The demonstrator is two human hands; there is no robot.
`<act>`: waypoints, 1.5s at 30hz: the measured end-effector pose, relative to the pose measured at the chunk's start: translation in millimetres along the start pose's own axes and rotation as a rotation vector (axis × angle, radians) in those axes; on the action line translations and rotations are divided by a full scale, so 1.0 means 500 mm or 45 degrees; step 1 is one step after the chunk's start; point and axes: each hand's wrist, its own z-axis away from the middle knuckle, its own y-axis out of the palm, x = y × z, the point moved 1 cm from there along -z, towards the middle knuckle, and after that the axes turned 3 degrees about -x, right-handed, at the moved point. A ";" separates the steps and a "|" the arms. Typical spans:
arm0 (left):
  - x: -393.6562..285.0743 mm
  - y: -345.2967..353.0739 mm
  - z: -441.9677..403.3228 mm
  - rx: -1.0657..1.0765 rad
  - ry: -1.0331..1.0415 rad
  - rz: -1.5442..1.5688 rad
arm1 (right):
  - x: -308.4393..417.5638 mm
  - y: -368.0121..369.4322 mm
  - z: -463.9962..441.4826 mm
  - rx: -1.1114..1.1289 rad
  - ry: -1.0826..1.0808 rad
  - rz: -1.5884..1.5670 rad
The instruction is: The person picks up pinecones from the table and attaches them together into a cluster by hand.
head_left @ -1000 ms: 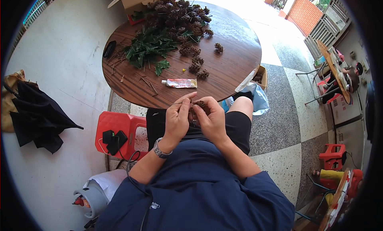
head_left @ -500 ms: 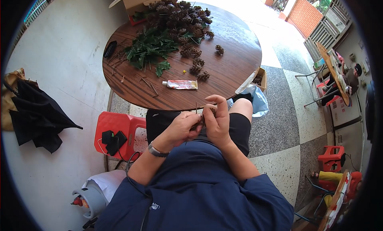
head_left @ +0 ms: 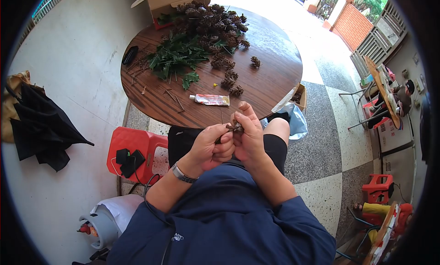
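Note:
Close above my lap, both hands are together around a small brown pine cone point(head_left: 235, 127), mostly covered by fingers. My right hand point(head_left: 249, 137) pinches it between thumb and fingers, with its index finger raised. My left hand point(head_left: 211, 145) is closed, its thumb tip against the cone's side; a thin stem rises by that thumb, and something dark green shows between the fingers. On the round wooden table point(head_left: 151, 104) ahead lie a glue tube point(head_left: 211, 100), a pile of pine cones point(head_left: 213, 24) and green leaves point(head_left: 176, 56).
Loose stems point(head_left: 175, 100) and a black case point(head_left: 130, 55) lie on the table's left side; a cardboard box point(head_left: 176, 1) stands at its back. A red stool point(head_left: 133, 141) with black devices is left of my legs. A blue plastic bag point(head_left: 295, 123) sits at the right.
Both hands have risen slightly and tilted, bringing more of the pine cone into sight between the fingertips. The view has shifted a little; things on the table lie as before.

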 end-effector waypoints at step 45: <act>-0.049 -0.046 -0.011 -0.310 0.272 0.374 | 0.138 -0.069 -0.338 -0.256 -1.175 2.344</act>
